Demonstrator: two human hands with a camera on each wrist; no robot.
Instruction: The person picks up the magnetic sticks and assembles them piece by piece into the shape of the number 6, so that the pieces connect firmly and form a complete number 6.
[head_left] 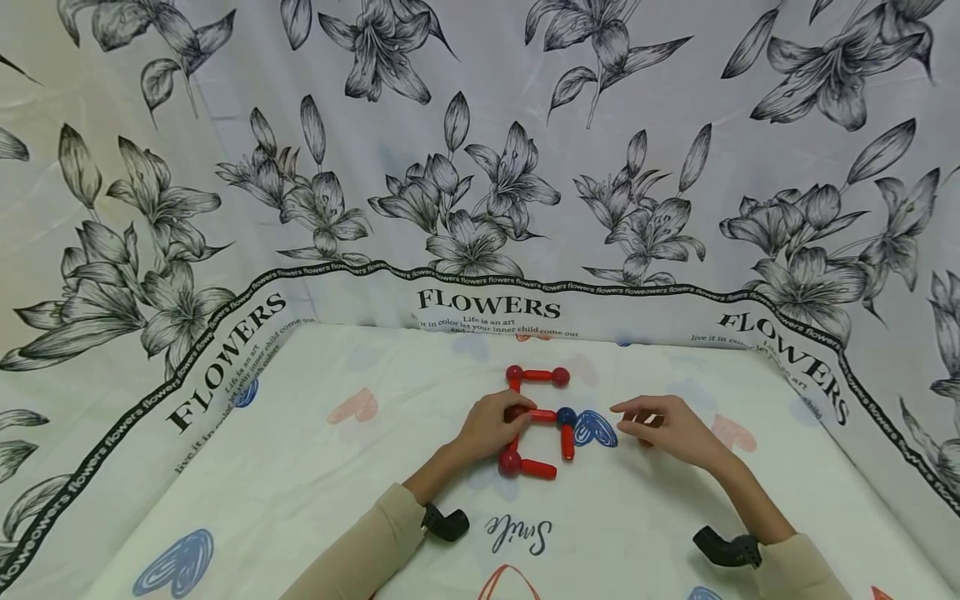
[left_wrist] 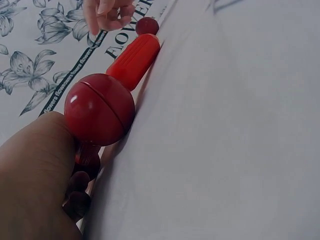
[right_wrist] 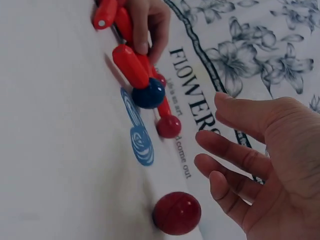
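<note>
A figure of red rods and balls lies on the cloth in the head view. My left hand [head_left: 491,425] grips it at its left side, around an upright red rod mostly hidden by the fingers. A red ball [head_left: 510,463] with a red rod [head_left: 538,470] is below that hand; another red ball [head_left: 514,374] is above. From the middle, a red rod [head_left: 543,415] runs to a blue ball [head_left: 566,417], with a further rod [head_left: 567,442] pointing downward. My right hand [head_left: 667,425] holds nothing, fingers loosely bent. Near it, a loose red ball [right_wrist: 177,213] lies in the right wrist view.
White cloth [head_left: 360,492] with printed hearts and lettering covers the surface. Behind and on both sides hangs a flower-printed curtain [head_left: 480,208]. One more red ball [head_left: 560,377] ends the figure's top rod. Black wrist devices [head_left: 446,523] sit on both arms.
</note>
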